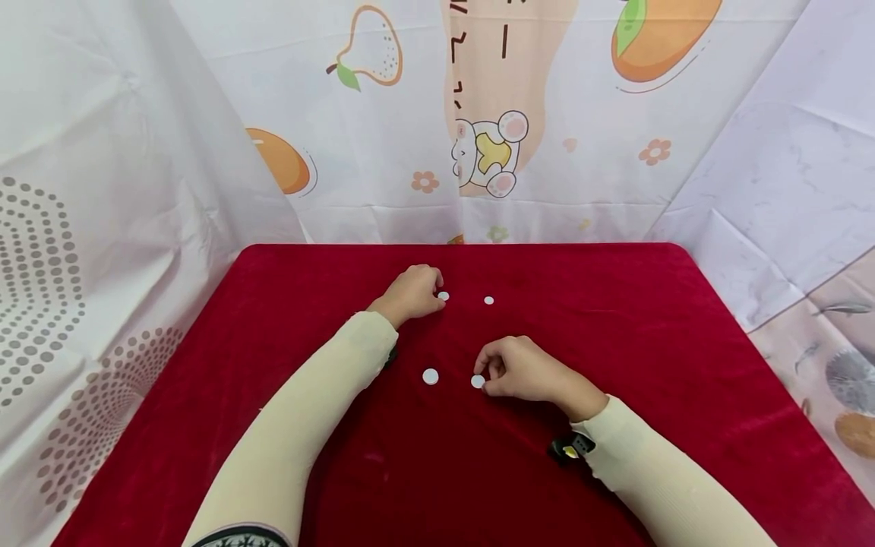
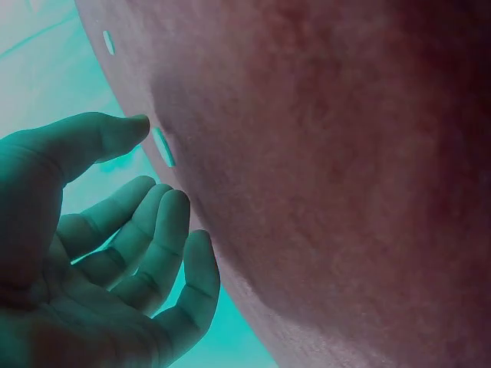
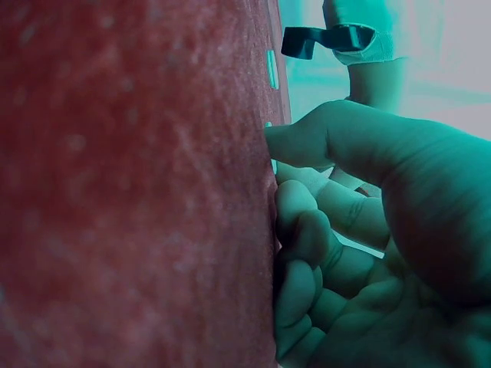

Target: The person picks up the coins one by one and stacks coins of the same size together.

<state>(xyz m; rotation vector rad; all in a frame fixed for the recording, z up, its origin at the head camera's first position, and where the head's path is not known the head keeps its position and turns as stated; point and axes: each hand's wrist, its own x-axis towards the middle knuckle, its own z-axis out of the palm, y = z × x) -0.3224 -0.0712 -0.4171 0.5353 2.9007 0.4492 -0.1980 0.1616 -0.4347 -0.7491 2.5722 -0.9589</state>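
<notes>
Small flat white discs lie on the red cloth. In the head view, my left hand [image 1: 415,292] is at the far side, with its thumb and forefinger apart on either side of a white disc [image 1: 443,296]. The left wrist view shows the thumb tip close to that disc [image 2: 164,147] and the other fingers [image 2: 170,230] loosely bent. Nearer the front, my right hand [image 1: 525,370] pinches another disc [image 1: 477,381] at its edges between thumb and forefinger, its remaining fingers curled. The right thumb partly hides this disc [image 3: 274,166] in the right wrist view.
One more disc [image 1: 431,376] lies left of the right hand, and a smaller-looking one [image 1: 488,301] lies right of the left hand. Red velvet cloth [image 1: 615,304] covers the table. A printed curtain [image 1: 383,152] hangs behind its far edge.
</notes>
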